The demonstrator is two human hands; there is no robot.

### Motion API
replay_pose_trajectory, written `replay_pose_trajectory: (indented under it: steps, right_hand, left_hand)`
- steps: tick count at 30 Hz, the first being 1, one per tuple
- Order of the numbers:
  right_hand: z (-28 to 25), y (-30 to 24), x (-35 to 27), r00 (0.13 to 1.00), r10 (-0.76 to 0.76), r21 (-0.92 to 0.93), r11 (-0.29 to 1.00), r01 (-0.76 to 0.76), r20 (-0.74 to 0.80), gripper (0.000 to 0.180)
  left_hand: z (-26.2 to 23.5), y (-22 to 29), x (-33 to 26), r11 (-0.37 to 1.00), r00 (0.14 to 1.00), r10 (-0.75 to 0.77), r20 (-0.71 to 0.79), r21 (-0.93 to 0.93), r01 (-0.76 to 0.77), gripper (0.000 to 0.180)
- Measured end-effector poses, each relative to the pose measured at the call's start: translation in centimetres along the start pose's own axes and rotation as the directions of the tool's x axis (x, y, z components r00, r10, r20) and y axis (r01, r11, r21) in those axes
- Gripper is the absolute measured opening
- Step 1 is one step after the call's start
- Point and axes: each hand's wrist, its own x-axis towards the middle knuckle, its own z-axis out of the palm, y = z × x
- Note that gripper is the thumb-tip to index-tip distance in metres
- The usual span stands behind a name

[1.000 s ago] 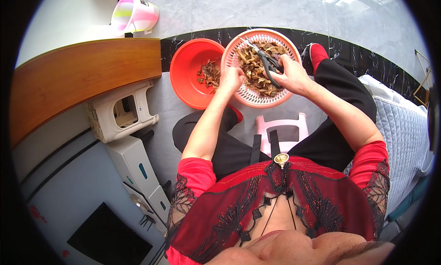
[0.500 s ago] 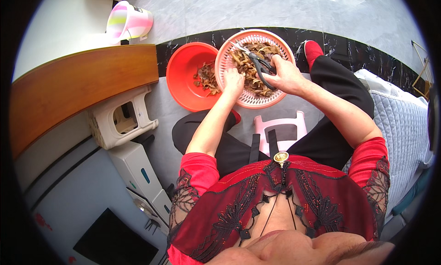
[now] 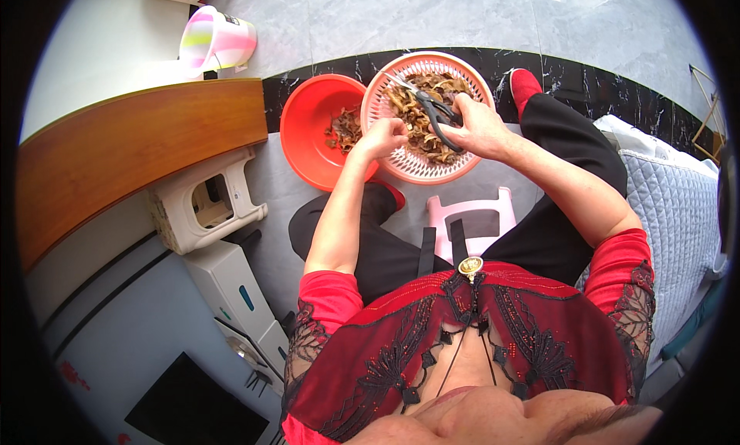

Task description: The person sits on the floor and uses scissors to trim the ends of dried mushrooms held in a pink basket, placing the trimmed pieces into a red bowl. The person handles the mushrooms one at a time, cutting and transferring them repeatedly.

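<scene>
My right hand grips a pair of scissors by the black handles, blades pointing to the far left over a pink slotted basket. Brown, curled, dried-looking pieces fill much of that basket; I cannot tell their kind. My left hand is over the basket's near left rim, fingers curled together, and what they hold, if anything, is too small to make out. Partly under the basket's left side is a red basin with a smaller heap of similar brown bits.
A pink plastic stool is between my legs. Left are a wooden board-like edge, a cream stool and a white drawer unit. A multicoloured bucket stands far left. At right is a quilted pale-blue cover.
My left hand has drawn back out of the basket, leftward to its rim, and its fingers have curled in. The right hand and scissors are almost unmoved.
</scene>
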Motion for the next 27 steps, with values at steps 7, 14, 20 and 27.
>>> replay_pose_trajectory:
  steps: [7,14,20,27]
  right_hand:
    - [-0.6,0.5,0.4,1.0,0.03,0.158,0.987,-0.03,0.002,0.059]
    - [-0.3,0.7,0.8,0.999,0.039,0.206,0.978,-0.041,0.014,0.061]
    - [-0.3,0.7,0.9,0.997,0.07,0.182,0.98,-0.075,0.036,0.063]
    - [-0.1,0.7,1.1,0.997,0.065,0.194,0.979,-0.071,0.035,0.063]
  left_hand:
    - [-1.6,2.0,-2.1,0.715,0.978,0.148,0.147,-0.699,-0.003,0.015]
    - [-2.1,3.8,-3.3,0.622,0.979,0.121,0.164,-0.781,0.054,0.022]
    - [-2.4,4.2,-3.6,0.553,0.973,0.172,0.15,-0.832,0.031,0.027]
    - [-2.6,4.2,-3.7,0.504,0.967,0.207,0.149,-0.864,0.025,0.028]
